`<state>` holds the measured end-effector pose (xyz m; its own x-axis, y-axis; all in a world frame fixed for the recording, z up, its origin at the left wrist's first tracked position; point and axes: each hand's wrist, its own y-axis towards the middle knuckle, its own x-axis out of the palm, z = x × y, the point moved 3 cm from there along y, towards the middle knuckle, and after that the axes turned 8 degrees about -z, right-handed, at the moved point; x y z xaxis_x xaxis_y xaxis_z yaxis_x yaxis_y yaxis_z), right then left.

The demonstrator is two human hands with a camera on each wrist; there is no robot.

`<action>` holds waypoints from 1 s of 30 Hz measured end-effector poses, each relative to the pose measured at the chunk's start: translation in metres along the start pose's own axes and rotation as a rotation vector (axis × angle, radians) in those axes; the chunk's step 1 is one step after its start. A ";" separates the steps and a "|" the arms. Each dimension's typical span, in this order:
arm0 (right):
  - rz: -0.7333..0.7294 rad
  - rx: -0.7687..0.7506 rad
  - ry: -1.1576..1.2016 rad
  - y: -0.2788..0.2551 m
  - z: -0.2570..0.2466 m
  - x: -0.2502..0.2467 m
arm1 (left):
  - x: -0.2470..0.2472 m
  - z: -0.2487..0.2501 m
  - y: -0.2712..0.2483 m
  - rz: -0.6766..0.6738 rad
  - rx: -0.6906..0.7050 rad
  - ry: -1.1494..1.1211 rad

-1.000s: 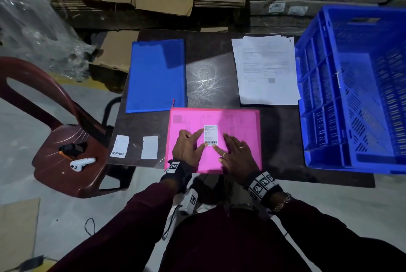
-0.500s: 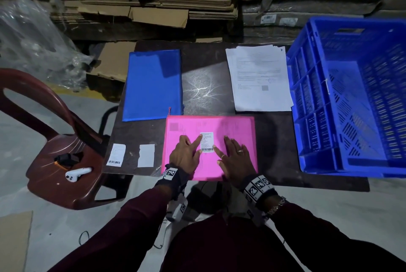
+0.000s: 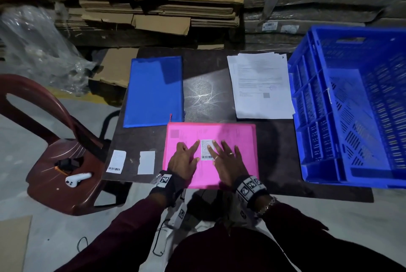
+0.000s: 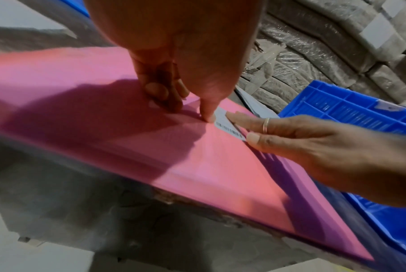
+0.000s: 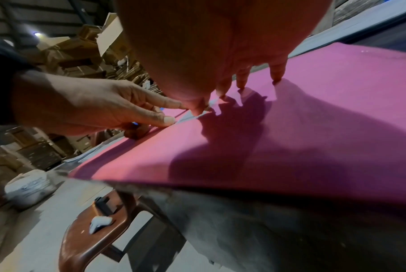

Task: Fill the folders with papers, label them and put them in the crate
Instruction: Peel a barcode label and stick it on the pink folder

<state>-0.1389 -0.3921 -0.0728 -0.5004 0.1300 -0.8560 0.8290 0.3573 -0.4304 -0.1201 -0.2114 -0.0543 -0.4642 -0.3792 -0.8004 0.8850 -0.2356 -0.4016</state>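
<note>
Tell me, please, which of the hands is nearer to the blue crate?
Right. The right hand lies on the pink folder beside the label, on the side toward the crate. The left hand presses on the label's far side, farther from the crate.

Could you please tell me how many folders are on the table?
2: a pink folder at the near edge under both hands, and a blue folder behind it to the left.

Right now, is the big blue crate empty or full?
Empty, as far as shown: the blue crate shows only its bare slotted floor and walls.
</note>
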 end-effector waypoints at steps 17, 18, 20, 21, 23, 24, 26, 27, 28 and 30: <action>-0.003 -0.138 -0.101 0.010 -0.005 0.001 | -0.021 -0.020 -0.017 0.095 0.039 0.054; -0.036 -0.183 -0.099 0.002 0.000 0.006 | -0.022 -0.022 -0.017 0.090 0.035 0.086; -0.074 -0.240 -0.106 -0.016 0.014 0.014 | -0.025 -0.025 -0.016 0.065 0.028 0.143; -0.058 -0.241 -0.103 -0.024 0.022 0.014 | -0.025 -0.027 -0.015 0.056 0.031 0.168; 0.000 -0.184 -0.074 -0.037 0.040 0.015 | -0.027 -0.030 -0.015 0.064 0.031 0.191; 0.032 -0.118 -0.057 -0.041 0.047 0.013 | -0.029 -0.032 -0.016 0.072 0.026 0.180; 0.065 0.067 -0.026 -0.044 0.060 0.007 | -0.028 -0.038 -0.015 0.088 0.053 0.106; 0.057 0.161 0.012 -0.045 0.065 0.004 | -0.026 -0.041 -0.014 0.097 0.076 0.067; 0.056 0.236 0.063 -0.045 0.068 0.003 | -0.025 -0.042 -0.014 0.094 0.094 0.037; 0.084 0.328 0.171 -0.043 0.068 0.002 | -0.030 -0.040 -0.017 0.072 0.101 -0.015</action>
<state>-0.1585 -0.4701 -0.0753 -0.4391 0.3082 -0.8439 0.8909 0.0278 -0.4534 -0.1194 -0.1603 -0.0416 -0.4006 -0.4119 -0.8185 0.9084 -0.2954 -0.2959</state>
